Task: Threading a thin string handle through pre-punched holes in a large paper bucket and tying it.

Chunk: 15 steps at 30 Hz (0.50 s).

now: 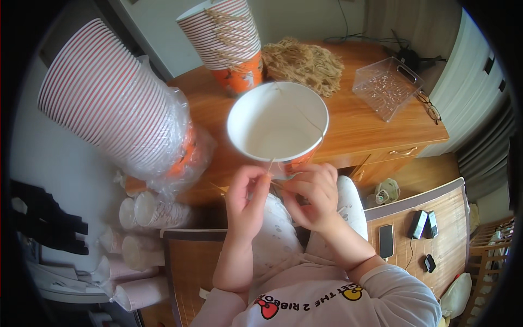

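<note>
A large paper bucket (249,111), white inside and orange outside, stands at the table's near edge, its mouth tilted towards me. My left hand (246,199) is just below the bucket's near rim, thumb and forefinger pinched on a thin tan cord (272,163). Close beside it, my right hand (315,197) has its fingers curled and pressed together on the same cord. Another stretch of cord lies across the bucket's right rim. Exactly how the cord passes between the fingertips is too fine to make out.
A tall bucket stack in clear plastic (125,103) leans at left. Behind stand nested buckets with cords (237,46), a tan cord heap (308,65), a clear box of small pieces (388,90) and eyeglasses (429,106). A phone (385,241) lies on the mat at right.
</note>
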Motion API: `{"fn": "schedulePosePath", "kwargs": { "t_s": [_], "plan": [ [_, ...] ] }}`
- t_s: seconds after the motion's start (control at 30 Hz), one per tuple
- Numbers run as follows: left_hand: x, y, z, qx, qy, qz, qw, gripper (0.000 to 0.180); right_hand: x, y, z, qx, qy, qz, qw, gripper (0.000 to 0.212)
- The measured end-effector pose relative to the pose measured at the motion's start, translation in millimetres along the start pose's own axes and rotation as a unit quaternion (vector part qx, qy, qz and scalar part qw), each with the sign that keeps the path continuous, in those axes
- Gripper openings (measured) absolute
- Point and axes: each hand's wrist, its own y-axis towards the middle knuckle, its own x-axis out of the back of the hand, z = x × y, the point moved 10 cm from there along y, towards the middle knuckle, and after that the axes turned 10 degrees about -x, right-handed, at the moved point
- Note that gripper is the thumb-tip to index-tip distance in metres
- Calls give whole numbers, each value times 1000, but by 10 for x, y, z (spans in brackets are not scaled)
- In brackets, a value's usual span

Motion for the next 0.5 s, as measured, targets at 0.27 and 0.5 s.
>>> {"fn": "schedulePosePath", "kwargs": {
  "t_s": [0.27, 0.5],
  "plan": [
    [-113, 3, 24, 27, -71, 3, 997, 7, -71, 15, -61, -27, -31, 27, 999, 44],
    [-147, -25, -7, -9, 24, 23, 999, 7, -2, 39, -211, -97, 40, 73, 992, 40]
  ]
}}
